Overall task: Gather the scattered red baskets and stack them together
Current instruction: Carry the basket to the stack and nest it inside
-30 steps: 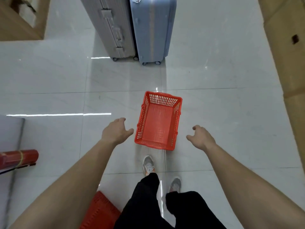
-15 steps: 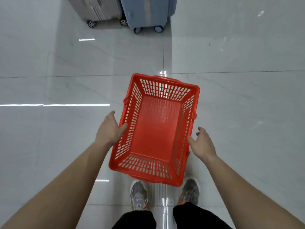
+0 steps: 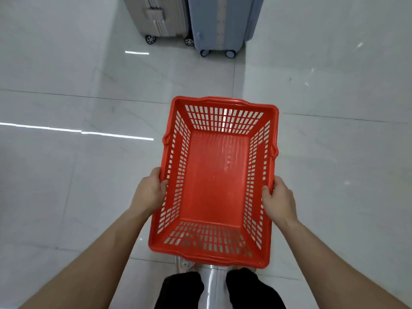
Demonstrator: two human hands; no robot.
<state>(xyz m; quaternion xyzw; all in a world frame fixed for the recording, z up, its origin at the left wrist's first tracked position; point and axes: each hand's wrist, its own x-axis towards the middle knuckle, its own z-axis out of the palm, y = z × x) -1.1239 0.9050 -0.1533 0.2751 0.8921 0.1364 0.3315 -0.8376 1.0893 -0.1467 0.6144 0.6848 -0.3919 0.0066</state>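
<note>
A red basket [image 3: 216,181] is held upright, its left rim clasped by the left hand [image 3: 150,192] and its right rim by the right hand [image 3: 278,201], thumbs hooked inside. Beyond the basket's far end, a grey suitcase [image 3: 156,16] and a blue suitcase [image 3: 223,21] are seen side by side on the tiled floor [image 3: 66,175]

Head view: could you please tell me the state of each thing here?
red basket: upright, empty, held at both side rims
left hand: grips the left rim
right hand: grips the right rim
grey suitcase: standing on wheels
blue suitcase: standing on wheels
</note>
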